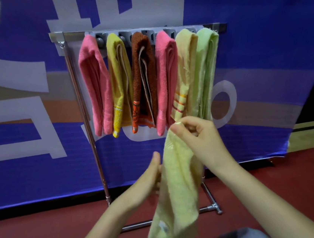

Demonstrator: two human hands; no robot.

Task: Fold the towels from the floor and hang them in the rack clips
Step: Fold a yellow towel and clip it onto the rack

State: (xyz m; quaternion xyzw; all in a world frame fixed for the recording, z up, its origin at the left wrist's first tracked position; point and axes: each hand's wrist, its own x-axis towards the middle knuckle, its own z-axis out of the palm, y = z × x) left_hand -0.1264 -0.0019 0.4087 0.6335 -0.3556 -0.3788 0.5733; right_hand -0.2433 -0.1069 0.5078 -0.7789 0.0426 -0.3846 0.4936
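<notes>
Towel in hand: I see a pale yellow towel point(179, 175) held up in front of the rack point(77, 89), hanging long and loose below the rack's row of hung cloths, its lower end bunched and blurred
Right hand: my view has the right hand point(197, 133) at the towel's top corner, thumb and fingers pinched shut on the cloth, just under the rack's right half
Left hand: the left hand point(151, 177) touches the towel's left edge about midway down, in front of the rack's lower part; its thumb point(156, 156) points up, the fingers are partly behind the cloth, and I cannot tell whether they close on it
Clip bar: a grey clip bar point(114, 39) runs along the rack's top rail, with knobs showing between the cloths
Hung row, from the rack's left post rightward: pink towel point(96, 82), mustard towel point(119, 74), brown towel point(142, 71), second pink towel point(166, 74), cream striped towel point(187, 65), light green towel point(206, 63), all folded and hanging side by side, neighbours touching
Rack foot: a chrome crossbar point(212, 208) lies on the red floor point(47, 231) at the rack's base
Behind the rack: a blue banner point(30, 174) with large white shapes
</notes>
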